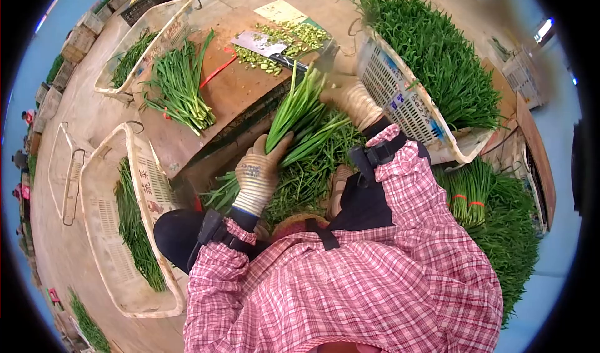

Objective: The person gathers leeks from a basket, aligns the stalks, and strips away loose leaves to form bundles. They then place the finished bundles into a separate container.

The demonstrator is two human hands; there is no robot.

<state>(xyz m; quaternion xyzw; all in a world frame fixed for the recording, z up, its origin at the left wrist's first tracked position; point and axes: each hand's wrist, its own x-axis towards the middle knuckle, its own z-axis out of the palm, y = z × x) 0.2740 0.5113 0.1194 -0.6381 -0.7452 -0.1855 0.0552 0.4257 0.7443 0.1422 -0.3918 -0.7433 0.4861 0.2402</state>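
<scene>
My left hand (pixel 257 169), in a tan knit glove, is wrapped round a loose bunch of long green leafy stalks, perhaps garlic chives (pixel 297 106), with the pale ends pointing up and away. At those pale ends is my gloved right hand (pixel 353 100); its fingers are smeared by motion. Below both hands lies a heap of loose green leaves (pixel 309 184) between my feet. On the wooden table (pixel 247 90) just beyond, a cleaver (pixel 257 44) with a dark handle rests beside chopped stalk ends (pixel 294 37). A tied bunch (pixel 181 84) lies at the table's left, near a red strip (pixel 219 70).
A crate (pixel 400 97) piled with greens stands at right. Tied bunches with red bands (pixel 467 206) lie below it on more greens. White crates at left (pixel 156 187) and back left (pixel 164 40) hold some greens. A wire frame (pixel 65 172) stands on the floor.
</scene>
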